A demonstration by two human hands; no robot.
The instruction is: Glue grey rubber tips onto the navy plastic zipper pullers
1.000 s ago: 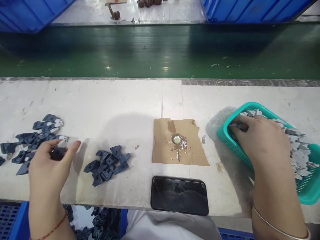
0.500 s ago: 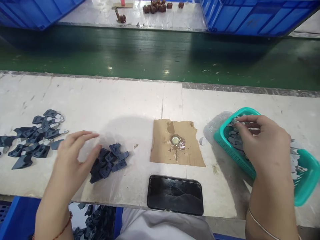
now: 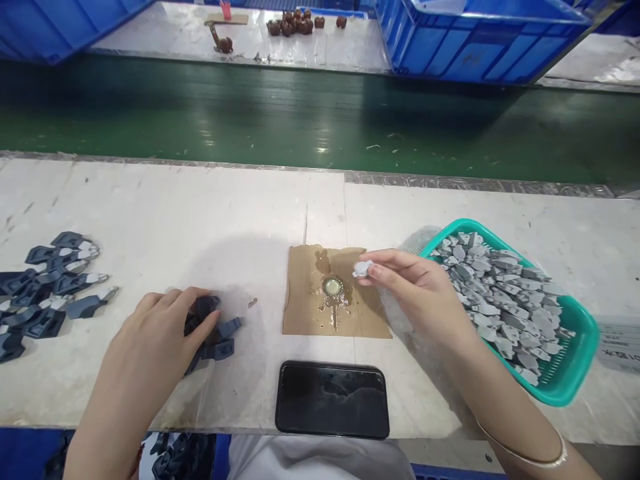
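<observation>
Between my right thumb and fingertips is a small light-grey plastic part (image 3: 363, 268). My right hand (image 3: 417, 287) holds it over the right edge of a piece of brown cardboard (image 3: 300, 317). On the cardboard sits a small round cap with pale liquid (image 3: 333, 287), with wet spots around it. My left hand (image 3: 155, 340) reaches over a small pile of dark blue-grey plastic parts (image 3: 224, 348), its fingers and thumb closed around one dark plastic part (image 3: 206, 305). A green basket (image 3: 583, 353) full of light-grey parts stands to the right.
A black phone (image 3: 333, 400) lies near the table's front edge. Dark parts joined with light-grey ones (image 3: 50, 280) lie at the left. Beyond the table runs a green belt (image 3: 280, 120), with blue crates (image 3: 470, 50) and brown pieces (image 3: 295, 25) behind it.
My right hand has come left out of the green basket to the cardboard with a light-grey part. My left hand has lowered onto the dark pile and closed. The view has shifted slightly.
</observation>
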